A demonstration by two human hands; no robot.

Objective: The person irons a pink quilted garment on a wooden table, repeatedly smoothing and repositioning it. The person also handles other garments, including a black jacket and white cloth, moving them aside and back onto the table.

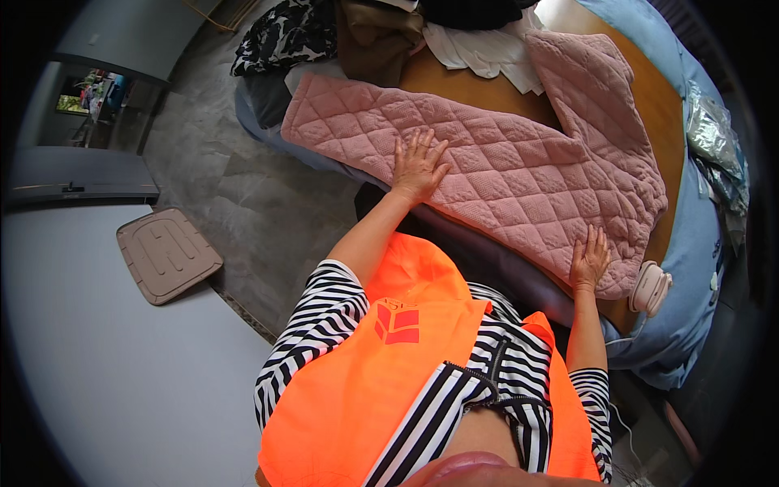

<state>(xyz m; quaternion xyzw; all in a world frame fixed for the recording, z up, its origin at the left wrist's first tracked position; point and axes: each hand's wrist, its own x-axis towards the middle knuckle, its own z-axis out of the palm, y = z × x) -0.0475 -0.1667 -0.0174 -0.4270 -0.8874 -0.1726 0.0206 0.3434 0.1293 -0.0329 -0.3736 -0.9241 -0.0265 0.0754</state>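
Note:
A pink quilted garment (499, 164) lies spread across a brown wooden board, with one long part reaching left and another towards the far side. My left hand (419, 169) rests palm down on the long left part, fingers spread. Near the garment's right end, my right hand (590, 259) presses flat by the near edge, its fingers slightly apart. Neither hand grips the fabric. Just right of the garment's corner stands a small pale pink handheld appliance (650, 288), perhaps a garment steamer, with a white cord.
Dark patterned clothing (286, 38), a brown garment (377, 42) and white cloth (481, 45) are heaped at the far side. Blue fabric (700, 292) surrounds the wooden board (660, 91). Clear plastic packaging (713, 131) lies at right. A beige plastic lid (169, 255) sits on a white surface (122, 365) at left.

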